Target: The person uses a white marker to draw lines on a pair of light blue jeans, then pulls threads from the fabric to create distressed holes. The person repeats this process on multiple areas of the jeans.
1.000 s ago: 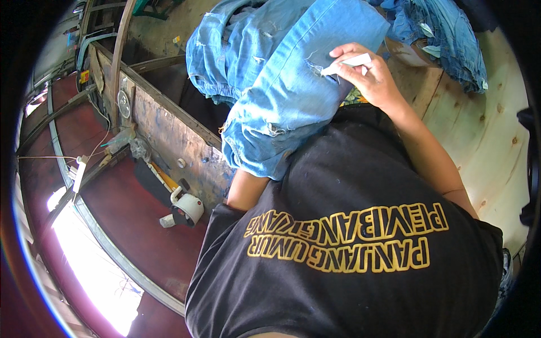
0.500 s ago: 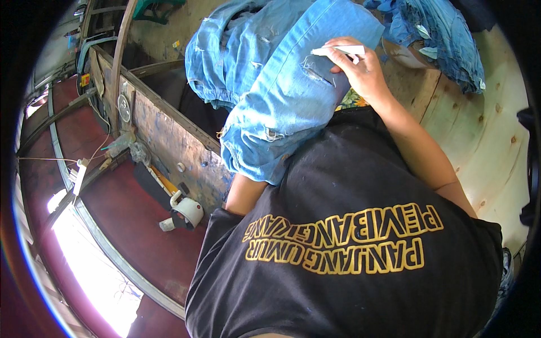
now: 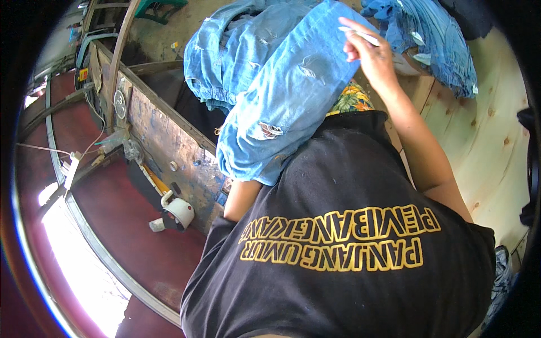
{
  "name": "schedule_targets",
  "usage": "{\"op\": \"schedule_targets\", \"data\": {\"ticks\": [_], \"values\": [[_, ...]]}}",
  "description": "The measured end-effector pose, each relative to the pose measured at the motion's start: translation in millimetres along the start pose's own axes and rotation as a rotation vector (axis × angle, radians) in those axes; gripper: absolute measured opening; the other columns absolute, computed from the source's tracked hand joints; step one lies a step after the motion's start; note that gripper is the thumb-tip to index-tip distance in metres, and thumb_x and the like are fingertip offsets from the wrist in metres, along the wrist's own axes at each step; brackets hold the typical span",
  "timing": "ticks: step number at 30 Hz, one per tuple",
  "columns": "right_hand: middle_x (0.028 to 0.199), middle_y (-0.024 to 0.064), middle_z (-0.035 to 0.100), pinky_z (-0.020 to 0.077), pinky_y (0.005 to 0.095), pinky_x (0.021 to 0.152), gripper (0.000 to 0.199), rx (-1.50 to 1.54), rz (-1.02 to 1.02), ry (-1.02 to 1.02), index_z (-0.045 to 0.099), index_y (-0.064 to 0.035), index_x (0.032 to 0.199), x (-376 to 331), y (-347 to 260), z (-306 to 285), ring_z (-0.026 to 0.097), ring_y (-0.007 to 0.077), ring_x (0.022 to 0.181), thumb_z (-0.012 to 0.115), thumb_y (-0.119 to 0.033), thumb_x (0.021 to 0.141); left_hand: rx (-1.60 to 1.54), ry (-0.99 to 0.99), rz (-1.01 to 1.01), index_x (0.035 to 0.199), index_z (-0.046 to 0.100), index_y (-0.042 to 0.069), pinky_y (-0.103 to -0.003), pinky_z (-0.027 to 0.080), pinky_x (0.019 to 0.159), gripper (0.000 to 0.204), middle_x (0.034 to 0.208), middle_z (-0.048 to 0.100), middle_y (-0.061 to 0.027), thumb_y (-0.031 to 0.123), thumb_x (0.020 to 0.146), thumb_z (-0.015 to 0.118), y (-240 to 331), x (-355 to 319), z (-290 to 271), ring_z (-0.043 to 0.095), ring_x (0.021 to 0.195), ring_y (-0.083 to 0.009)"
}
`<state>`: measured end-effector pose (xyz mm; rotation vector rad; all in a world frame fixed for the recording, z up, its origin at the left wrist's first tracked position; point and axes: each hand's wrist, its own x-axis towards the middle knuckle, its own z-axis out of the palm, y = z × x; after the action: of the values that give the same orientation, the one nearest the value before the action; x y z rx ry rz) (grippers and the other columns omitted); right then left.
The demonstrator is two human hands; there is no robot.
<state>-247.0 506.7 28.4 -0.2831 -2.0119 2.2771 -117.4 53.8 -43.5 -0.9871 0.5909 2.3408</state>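
Observation:
A pair of light blue ripped jeans (image 3: 282, 84) lies over my lap and the boards, with frayed holes along the leg nearest me. My left forearm (image 3: 243, 198) runs up inside that denim leg, and the cloth hides my left hand. Just above the upper right edge of the leg is my right hand (image 3: 369, 53). Its fingers are closed round a slim white tool (image 3: 363, 35) with a pointed end; its exact kind is unclear. A frayed tear (image 3: 307, 67) lies left of this hand, and a larger ripped hole (image 3: 269, 130) is lower down.
More blue denim (image 3: 434, 45) is heaped at the upper right, beside a pale wooden board (image 3: 479, 124). A worn wooden panel (image 3: 163, 141) stands on the left. Beyond it are a white kettle-like container (image 3: 180, 213) and a power strip (image 3: 72, 170). A green stool (image 3: 160, 8) is at the top.
My right hand with the white tool has lifted off the tear and moved up and to the right. The view has shifted slightly; the denim leg lies nearly as before.

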Motion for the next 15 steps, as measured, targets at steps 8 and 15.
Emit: {"op": "schedule_targets", "data": {"ticks": [8, 15], "values": [[0.108, 0.0100, 0.080, 0.0604, 0.0376, 0.085, 0.028, -0.828, -0.609, -0.078, 0.070, -0.0140, 0.135, 110.6, 15.0, -63.7, 0.075, 0.0254, 0.095, 0.060, -0.010, 0.109, -0.032, -0.313, 0.128, 0.163, 0.044, 0.008, -0.056, 0.045, 0.120, 0.070, 0.167, 0.051, -0.0117, 0.058, 0.114, 0.044, -52.5, -109.5, -1.1, 0.050, 0.152, -0.0368], [0.090, 0.0210, 0.075, 0.0561, 0.0571, 0.070, 0.021, -1.107, -0.613, -0.661, 0.062, -0.0187, 0.122, 195.2, 28.5, -82.4, 0.073, 0.0480, 0.083, 0.058, -0.036, 0.111, 0.697, 0.511, 0.640, 0.145, 0.066, 0.005, -0.035, 0.052, 0.103, 0.041, 0.134, 0.074, -0.0066, 0.028, 0.112, 0.065, -78.3, -46.2, 35.0, 0.067, 0.119, -0.0163]]}}
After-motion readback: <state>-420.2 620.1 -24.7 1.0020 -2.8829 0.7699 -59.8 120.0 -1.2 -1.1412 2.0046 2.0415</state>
